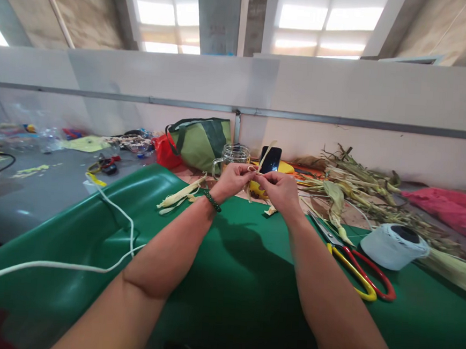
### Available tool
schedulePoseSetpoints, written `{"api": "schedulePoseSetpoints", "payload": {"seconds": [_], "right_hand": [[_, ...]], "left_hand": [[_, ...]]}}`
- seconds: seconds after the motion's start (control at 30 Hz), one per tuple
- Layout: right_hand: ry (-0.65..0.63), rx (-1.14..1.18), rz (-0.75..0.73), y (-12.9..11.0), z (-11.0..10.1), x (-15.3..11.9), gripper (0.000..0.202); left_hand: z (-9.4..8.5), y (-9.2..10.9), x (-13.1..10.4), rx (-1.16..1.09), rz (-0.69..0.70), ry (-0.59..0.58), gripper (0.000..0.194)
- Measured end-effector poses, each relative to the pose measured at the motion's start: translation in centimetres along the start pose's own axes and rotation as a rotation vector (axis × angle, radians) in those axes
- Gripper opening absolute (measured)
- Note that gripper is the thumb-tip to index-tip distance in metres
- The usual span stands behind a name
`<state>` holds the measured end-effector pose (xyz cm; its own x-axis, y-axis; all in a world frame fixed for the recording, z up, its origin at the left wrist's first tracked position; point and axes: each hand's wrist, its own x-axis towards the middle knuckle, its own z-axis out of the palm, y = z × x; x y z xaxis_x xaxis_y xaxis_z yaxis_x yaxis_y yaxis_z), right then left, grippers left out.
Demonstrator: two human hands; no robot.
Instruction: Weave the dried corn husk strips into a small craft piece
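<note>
Both my hands meet above the green mat (248, 283), fingertips almost touching. My left hand (235, 179) pinches a pale strip of corn husk (265, 156), and my right hand (278, 188) grips the same strip from the other side. One end of it sticks up between them. A green bead bracelet (212, 200) circles my left wrist. Below and left of that hand lies a bundle of husk strips (181, 193). Scissors (350, 264) with one yellow and one red handle rest right of my right forearm, beside a spool of white thread (391, 246).
Behind my hands stand a glass mug (234, 154) and a dark phone (270, 159). A green bag (199, 141) leans near the wall. Dried corn husks and stalks (357, 179) pile up at right, near a pink cloth (452, 210). A white cable (60, 264) crosses the mat at left.
</note>
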<state>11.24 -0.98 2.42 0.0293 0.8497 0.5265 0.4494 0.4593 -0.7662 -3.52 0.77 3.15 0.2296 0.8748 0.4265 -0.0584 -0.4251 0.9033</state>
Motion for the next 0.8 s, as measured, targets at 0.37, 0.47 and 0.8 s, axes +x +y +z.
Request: {"api": "schedulePoseSetpoints", "payload": {"seconds": [0.37, 0.47, 0.8], "right_hand": [[-0.01, -0.309, -0.151, 0.7, -0.5, 0.1, 0.028], [0.109, -0.488, -0.336, 0.5, -0.7, -0.1, 0.02], [-0.022, -0.56, -0.823, 0.2, 1.2, -0.9, 0.025]], "left_hand": [[-0.2, 0.3, 0.0, -0.076, -0.072, -0.004, 0.025], [-0.5, 0.1, 0.1, -0.15, -0.152, 0.059, 0.022], [-0.3, 0.2, -0.3, -0.25, -0.216, -0.011, 0.027]]}}
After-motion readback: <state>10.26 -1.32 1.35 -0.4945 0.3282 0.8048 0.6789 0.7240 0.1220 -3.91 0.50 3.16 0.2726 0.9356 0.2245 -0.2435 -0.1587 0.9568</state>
